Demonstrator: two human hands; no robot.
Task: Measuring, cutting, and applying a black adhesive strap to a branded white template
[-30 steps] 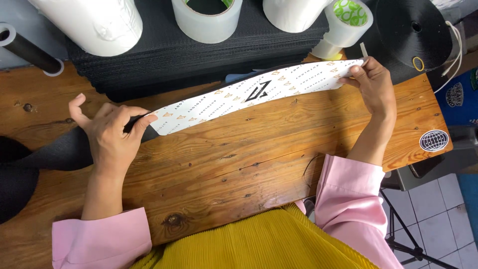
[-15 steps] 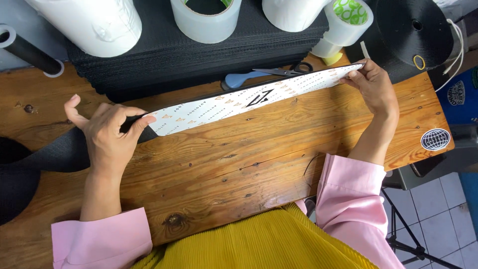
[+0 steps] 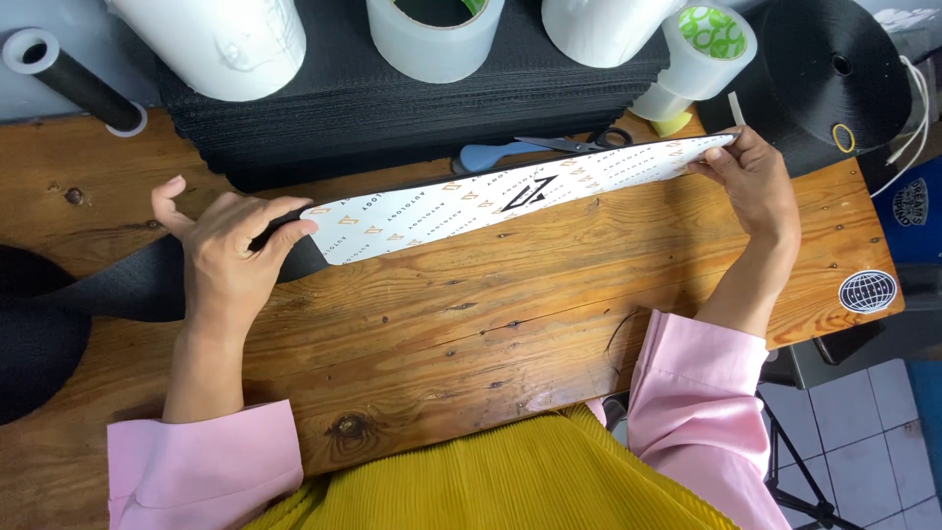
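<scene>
While both hands grip it, strip: a white printed band tilted above the tabletop.
Left hand: pinching its near end.
Right hand: pinching its far end.

Your left hand covers the spot where the white patterned strip meets the black webbing, so the join cannot be seen. The strip hides most of the scissors; only the blue handle and blade tips show. The frame's top edge cuts off the white rolls and the tape roll. The strip's small print is too fine to tell.
</scene>
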